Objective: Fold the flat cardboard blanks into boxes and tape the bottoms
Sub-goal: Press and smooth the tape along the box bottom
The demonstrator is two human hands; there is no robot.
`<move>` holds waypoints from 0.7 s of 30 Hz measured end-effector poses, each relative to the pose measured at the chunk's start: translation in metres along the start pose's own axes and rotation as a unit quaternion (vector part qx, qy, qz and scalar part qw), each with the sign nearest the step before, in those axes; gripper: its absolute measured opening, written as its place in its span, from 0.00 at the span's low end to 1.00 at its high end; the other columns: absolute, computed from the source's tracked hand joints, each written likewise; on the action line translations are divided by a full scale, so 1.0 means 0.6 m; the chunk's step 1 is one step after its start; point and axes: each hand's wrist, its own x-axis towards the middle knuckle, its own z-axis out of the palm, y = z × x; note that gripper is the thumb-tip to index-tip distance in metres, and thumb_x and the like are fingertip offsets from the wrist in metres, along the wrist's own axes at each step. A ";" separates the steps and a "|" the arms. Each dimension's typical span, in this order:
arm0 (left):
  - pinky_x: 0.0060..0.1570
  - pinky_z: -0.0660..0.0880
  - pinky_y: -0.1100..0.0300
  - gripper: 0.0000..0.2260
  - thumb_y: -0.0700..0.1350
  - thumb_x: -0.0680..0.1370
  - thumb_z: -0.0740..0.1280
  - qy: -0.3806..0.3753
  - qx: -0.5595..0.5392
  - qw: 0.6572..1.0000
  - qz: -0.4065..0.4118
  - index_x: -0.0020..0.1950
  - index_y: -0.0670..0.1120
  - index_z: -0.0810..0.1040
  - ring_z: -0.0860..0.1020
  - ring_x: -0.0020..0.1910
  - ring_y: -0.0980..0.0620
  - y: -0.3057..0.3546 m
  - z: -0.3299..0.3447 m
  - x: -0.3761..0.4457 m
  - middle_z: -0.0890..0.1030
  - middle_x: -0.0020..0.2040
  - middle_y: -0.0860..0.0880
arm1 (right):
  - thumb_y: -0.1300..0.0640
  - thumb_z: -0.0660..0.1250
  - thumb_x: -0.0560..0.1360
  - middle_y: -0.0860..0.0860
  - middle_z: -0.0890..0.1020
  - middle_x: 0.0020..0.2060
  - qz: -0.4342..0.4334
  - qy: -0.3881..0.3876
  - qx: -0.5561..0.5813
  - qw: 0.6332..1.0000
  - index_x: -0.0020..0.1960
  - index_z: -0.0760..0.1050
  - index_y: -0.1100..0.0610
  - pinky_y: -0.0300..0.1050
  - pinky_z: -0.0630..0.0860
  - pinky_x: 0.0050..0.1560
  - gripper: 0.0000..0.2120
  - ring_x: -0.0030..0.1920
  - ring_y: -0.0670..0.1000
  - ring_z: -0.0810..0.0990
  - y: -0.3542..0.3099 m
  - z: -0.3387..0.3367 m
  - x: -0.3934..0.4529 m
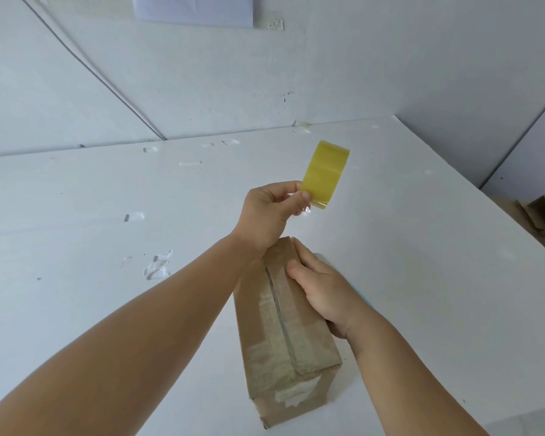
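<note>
A folded brown cardboard box (274,347) lies on the white table (107,215), its seam side up with clear tape running along the seam and over the near end. My right hand (324,291) rests on the box's right upper edge, fingers wrapped over the side, thumb near the seam. My left hand (269,215) is raised above the far end of the box and pinches a yellowish roll of clear tape (324,174) between thumb and fingers. A short loose tape end hangs below the roll.
Several stuck scraps of clear tape (158,265) dot the table to the left and along its far edge. Brown cardboard pieces (541,215) lie beyond the table's right edge. White walls stand behind, with a white sheet (192,7) fixed high up.
</note>
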 end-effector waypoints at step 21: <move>0.44 0.74 0.65 0.07 0.40 0.78 0.66 -0.040 -0.046 0.996 -0.064 0.49 0.47 0.84 0.77 0.38 0.56 0.058 -0.081 -0.173 0.81 0.37 0.51 | 0.23 0.68 0.54 0.45 0.77 0.63 -0.158 0.043 0.178 0.970 0.71 0.67 0.52 0.41 0.69 0.65 0.53 0.63 0.42 0.75 -0.081 -0.010 -0.018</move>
